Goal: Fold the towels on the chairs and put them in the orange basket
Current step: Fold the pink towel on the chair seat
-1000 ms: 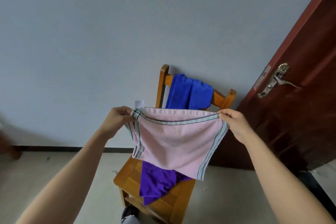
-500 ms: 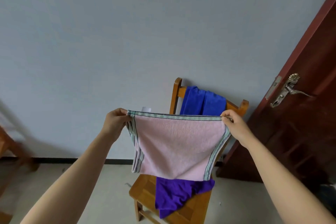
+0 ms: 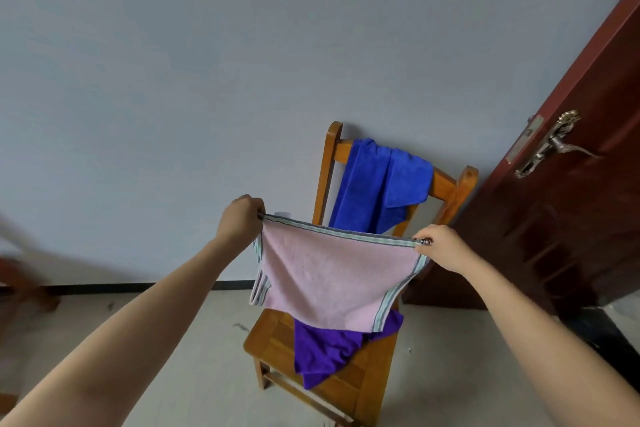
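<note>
A pink towel with striped edges hangs folded in the air in front of a wooden chair. My left hand grips its upper left corner and my right hand pinches its upper right corner, so the top edge is stretched taut. A blue towel is draped over the chair's backrest. A purple towel lies crumpled on the seat, partly hidden behind the pink one. The orange basket is not in view.
A dark red door with a metal handle stands to the right of the chair. A grey wall is behind it. Part of another wooden piece shows blurred at the left edge, on the pale floor.
The towel's top edge has been pulled straight and taut between my hands. The view has swung left, so the chair and door sit further right and the blurred wooden piece has entered at left.
</note>
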A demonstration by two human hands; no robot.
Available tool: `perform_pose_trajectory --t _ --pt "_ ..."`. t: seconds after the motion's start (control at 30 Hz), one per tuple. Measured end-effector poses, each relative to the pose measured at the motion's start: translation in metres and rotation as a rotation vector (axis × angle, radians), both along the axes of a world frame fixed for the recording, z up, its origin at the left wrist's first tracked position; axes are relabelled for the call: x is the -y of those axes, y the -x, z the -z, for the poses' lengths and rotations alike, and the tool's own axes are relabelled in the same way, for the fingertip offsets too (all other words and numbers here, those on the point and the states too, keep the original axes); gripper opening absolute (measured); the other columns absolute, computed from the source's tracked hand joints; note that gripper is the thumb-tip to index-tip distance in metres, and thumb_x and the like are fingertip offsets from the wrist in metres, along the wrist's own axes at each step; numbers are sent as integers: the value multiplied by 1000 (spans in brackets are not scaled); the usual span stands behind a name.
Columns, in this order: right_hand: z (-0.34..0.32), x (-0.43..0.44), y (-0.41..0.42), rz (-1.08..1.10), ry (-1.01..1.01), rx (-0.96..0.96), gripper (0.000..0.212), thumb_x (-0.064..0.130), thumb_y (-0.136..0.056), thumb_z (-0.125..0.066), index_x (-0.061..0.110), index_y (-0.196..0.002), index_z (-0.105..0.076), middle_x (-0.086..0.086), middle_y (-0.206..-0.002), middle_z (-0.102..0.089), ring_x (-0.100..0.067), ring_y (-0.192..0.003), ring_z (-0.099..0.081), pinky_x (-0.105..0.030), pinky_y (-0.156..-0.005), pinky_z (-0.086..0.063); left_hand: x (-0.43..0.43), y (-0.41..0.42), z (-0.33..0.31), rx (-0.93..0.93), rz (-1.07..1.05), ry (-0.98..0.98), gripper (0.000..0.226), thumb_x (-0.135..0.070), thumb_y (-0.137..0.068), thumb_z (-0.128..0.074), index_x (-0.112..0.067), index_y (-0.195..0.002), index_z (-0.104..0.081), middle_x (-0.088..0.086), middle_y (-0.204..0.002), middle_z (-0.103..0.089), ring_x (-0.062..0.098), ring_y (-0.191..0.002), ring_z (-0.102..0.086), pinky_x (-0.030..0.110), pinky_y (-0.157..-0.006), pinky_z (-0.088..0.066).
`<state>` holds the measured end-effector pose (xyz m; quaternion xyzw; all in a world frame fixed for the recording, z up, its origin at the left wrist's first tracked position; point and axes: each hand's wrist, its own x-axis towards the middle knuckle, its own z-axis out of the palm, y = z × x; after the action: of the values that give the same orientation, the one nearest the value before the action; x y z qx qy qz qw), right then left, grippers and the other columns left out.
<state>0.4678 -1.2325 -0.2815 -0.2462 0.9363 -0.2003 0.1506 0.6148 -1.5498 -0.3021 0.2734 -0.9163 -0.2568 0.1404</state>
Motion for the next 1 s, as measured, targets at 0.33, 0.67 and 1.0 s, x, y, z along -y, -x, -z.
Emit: perform_pose_trajectory --t 0.33,0.67,1.0 --pt "-13 -8 25 83 264 -30 9 5 -90 -54 8 -93 -62 -1 -79 -59 -14 -74 -53 -16 -59 -40 0 20 2 -143 35 -45 20 14 -80 -47 6 -90 -61 19 -90 -64 34 -81 -57 31 -68 -40" --pt "106 -42 -33 59 6 559 9 10 -91 -54 14 -89 -62 6 -74 -56 -2 -65 -48 -9 -53 -35 -21 -78 142 92 -132 -683 40 30 -73 -49 -8 -70 -58 7 -69 -58 -6 -48 -55 8 -52 -42" --pt "217 -48 -82 170 -252 634 31 7 -93 -45 22 -66 -41 7 -69 -44 -2 -63 -42 -11 -54 -32 -57 -125 228 398 -371 -916 31 20 -77 -54 -8 -62 -59 5 -55 -53 15 -53 -42 21 -48 -33"
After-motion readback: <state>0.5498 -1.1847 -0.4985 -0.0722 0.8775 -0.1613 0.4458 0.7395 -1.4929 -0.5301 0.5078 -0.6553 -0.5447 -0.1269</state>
